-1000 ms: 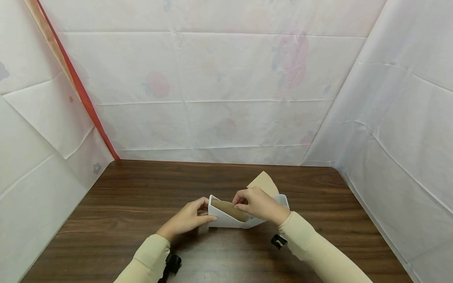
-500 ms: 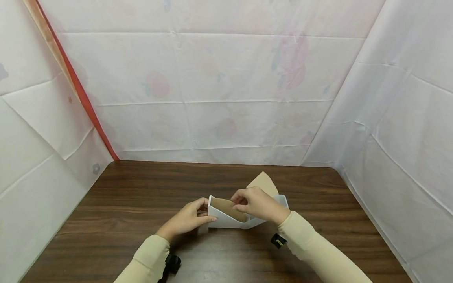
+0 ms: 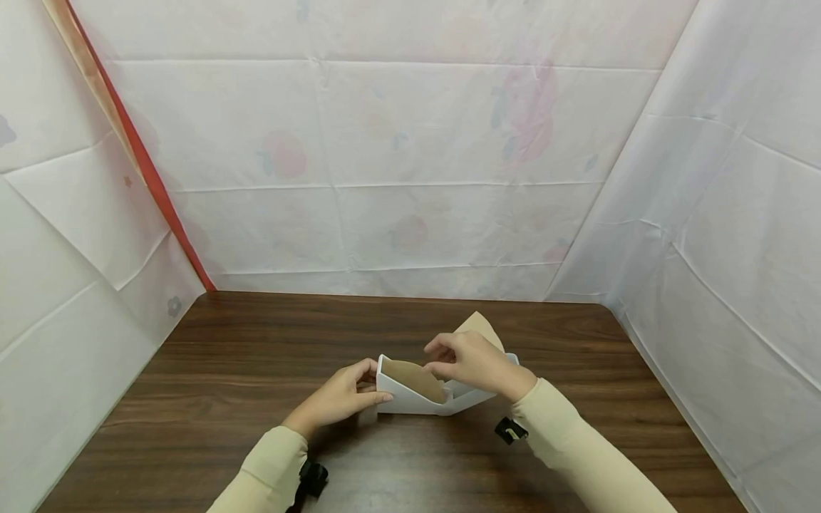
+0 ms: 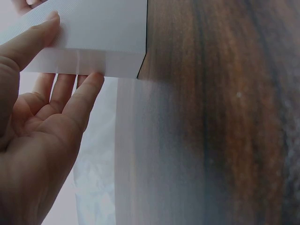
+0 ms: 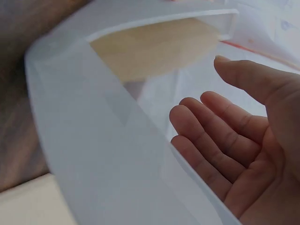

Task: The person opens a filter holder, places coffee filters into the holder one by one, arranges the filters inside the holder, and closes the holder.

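A white plastic holder (image 3: 410,402) with a slanted open top stands on the table. Inside its left part is a brown paper with a curved upper edge (image 3: 413,377), likely a coffee filter. My left hand (image 3: 340,395) grips the holder's left end, thumb on the front face and fingers against the end wall, as the left wrist view shows. Over the right part of the holder is my right hand (image 3: 474,362). In the right wrist view its fingers (image 5: 220,136) are loosely bent and nothing lies between them and the thumb.
Behind the holder, a lighter tan paper (image 3: 481,326) with a straight side and a curved side lies partly hidden by my right hand. The dark wood table (image 3: 288,320) meets a white patterned cloth (image 3: 385,178) at the back and sides.
My right hand has moved slightly right and up, away from the brown paper in the holder, and its fingers have spread a little. The left hand keeps its grip in place.
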Demonstrator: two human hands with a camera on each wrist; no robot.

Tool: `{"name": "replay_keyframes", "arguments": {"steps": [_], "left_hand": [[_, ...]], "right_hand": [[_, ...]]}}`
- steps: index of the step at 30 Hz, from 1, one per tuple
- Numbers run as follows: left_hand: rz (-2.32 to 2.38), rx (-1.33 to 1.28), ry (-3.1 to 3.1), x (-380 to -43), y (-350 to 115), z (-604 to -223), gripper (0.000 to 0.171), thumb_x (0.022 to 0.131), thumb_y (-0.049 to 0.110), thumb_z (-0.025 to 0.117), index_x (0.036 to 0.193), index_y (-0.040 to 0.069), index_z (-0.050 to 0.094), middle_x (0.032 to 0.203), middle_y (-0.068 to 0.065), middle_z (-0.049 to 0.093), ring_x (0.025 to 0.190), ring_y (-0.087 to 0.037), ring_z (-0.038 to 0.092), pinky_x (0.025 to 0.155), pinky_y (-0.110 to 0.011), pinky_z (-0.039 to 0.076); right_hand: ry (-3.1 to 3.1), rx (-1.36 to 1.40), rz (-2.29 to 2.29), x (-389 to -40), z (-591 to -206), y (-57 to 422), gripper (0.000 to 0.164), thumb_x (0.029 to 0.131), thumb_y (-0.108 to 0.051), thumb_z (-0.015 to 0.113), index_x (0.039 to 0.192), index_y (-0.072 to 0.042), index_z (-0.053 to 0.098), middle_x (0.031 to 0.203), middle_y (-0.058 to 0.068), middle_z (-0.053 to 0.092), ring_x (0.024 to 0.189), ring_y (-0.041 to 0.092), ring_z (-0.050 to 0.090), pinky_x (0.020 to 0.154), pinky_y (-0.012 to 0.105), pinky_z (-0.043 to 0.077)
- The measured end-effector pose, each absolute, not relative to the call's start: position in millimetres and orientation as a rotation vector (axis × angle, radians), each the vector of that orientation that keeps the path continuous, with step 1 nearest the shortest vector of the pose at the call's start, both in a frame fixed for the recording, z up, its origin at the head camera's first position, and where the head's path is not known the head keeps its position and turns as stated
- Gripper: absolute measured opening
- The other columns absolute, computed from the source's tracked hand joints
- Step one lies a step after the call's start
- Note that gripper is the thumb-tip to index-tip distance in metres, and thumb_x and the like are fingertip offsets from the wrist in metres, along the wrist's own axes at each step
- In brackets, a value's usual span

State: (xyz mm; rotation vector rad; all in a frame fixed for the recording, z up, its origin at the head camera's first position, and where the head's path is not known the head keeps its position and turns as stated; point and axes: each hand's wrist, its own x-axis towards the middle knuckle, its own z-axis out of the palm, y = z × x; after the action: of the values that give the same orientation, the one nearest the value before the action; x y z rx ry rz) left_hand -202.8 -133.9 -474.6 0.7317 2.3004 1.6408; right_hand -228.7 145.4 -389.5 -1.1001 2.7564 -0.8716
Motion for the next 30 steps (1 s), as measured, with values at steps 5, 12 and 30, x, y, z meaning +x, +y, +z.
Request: {"name": "replay_keyframes", "arguments": {"steps": [5,12,30], "left_hand": [[1.649,0.727,2.292,-201.8,-133.3,-474.1,0.035,0.091,0.018,0.077,0.116,0.003,0.058,0.110,-0.007,0.066,0.105,-0.022,0.064,0.087,-0.030,0.054],[1.636,0.726,2.302,-203.0,-133.6,-475.9,0.034,0.091,0.019,0.077,0.115,0.004,0.058,0.110,-0.006,0.066,0.104,-0.022,0.065,0.086,-0.028,0.055],[1.648,0.731,2.294,-202.9,-132.9,-474.3,0.035,0.091,0.017,0.077,0.116,0.002,0.058,0.112,-0.008,0.066,0.106,-0.022,0.064,0.088,-0.028,0.054]], "right_hand": [[2.783,-1.020,-0.938,-230.4,-368.9,156.9,0.026,0.095,-0.024,0.073,0.116,-0.009,0.070,0.097,-0.007,0.071,0.088,0.008,0.066,0.076,0.026,0.055],[2.821,-0.965,-0.938,-234.7,-352.5,169.1,0.027,0.095,-0.029,0.072,0.116,-0.012,0.070,0.101,-0.007,0.070,0.089,0.007,0.066,0.079,0.028,0.055],[2.935,-0.770,-0.966,-249.3,-340.1,207.6,0.025,0.095,-0.029,0.072,0.116,-0.014,0.071,0.097,-0.007,0.072,0.088,0.012,0.067,0.080,0.036,0.055]]}}
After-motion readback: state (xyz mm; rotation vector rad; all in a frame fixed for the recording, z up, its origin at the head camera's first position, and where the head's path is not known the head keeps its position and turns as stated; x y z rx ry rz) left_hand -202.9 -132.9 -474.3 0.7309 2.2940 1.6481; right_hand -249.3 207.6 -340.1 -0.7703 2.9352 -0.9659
